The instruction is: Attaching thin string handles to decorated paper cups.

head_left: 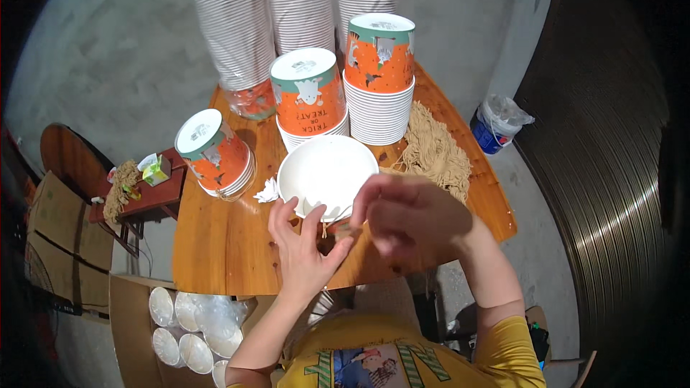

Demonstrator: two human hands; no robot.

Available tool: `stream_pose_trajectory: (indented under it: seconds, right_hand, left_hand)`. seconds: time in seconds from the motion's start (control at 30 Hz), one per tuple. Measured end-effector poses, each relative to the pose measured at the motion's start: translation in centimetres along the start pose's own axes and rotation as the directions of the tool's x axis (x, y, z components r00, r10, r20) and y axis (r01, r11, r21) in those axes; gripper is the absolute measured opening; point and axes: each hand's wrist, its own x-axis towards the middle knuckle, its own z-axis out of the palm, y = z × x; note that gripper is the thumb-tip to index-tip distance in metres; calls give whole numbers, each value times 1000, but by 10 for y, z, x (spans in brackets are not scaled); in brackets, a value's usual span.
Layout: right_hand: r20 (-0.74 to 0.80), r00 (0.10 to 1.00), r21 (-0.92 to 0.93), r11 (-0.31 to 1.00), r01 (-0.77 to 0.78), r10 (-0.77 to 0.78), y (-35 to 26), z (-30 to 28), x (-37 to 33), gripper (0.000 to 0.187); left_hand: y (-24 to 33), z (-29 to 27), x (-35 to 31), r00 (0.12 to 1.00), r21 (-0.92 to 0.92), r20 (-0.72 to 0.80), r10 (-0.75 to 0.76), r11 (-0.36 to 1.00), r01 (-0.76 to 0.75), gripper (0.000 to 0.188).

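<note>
Surrounding white bucket (327,172) | behind: orange bucket stacks (309,106) | right: tan cords (437,151)

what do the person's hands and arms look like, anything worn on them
The left hand and right hand look bare, with no gloves, rings or watch visible; the right one is a little blurred. Both forearms are uncovered. On the right arm, a short yellow sleeve shows, matching the yellow of the printed shirt. The left sleeve is hard to make out.

Small workshop, bare grey wall (129,50), stacked buckets (379,109), cord bundle (437,154), probably a shutter (611,151)
</note>
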Motion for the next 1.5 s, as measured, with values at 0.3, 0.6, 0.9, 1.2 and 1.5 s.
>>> stream_pose_trajectory:
  seconds: [0.3,0.6,0.9,1.2,1.5]
  right_hand:
    - [-160,984,109,989,102,-84,26,-59,46,26]
    - [-226,970,-11,995,-100,95,45,-69,61,23]
    - [-247,965,304,953,-10,90,84,-58,59,23]
    - [-258,965,279,960,20,55,90,-30,50,20]
    - [-253,967,115,991,64,-33,96,-20,55,20]
  left_hand:
    - [-46,-15,11,984,-153,116,136,981,-118,22]
    - [-80,-46,34,933,-421,266,241,900,-112,21]
    - [-136,-54,62,909,-515,307,282,853,-90,23]
    - [-153,-54,32,962,-791,105,-251,565,234,25]
    - [-122,-52,25,913,-718,307,-268,564,407,21]
